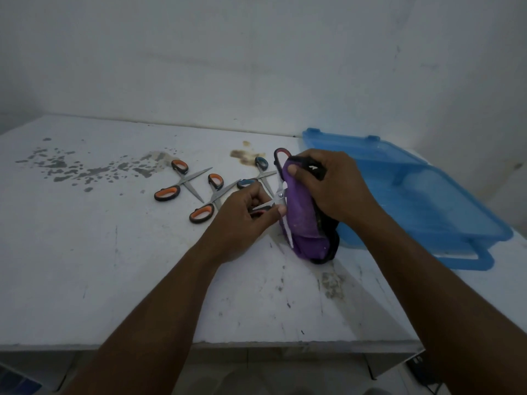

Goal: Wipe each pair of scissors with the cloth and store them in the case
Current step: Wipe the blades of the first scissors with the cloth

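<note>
My left hand point(245, 215) grips the red-handled scissors point(281, 194) by one handle, blades spread open above the table. My right hand point(328, 186) holds the purple and black cloth point(303, 220) wrapped over one blade; the other red handle point(281, 154) sticks out above the cloth. Two orange-handled scissors point(182, 182) point(209, 201) lie open on the white table point(114, 252), left of my hands. A blue-handled pair point(258, 173) lies just behind my left hand. The blue plastic case point(413, 195) sits at the right, its inside hard to make out.
The table top carries dark stains at the back left point(71, 166) and a brown stain point(245, 155) near the blue-handled scissors. A white wall rises directly behind the table. The table's front edge runs across below my forearms, with floor beneath.
</note>
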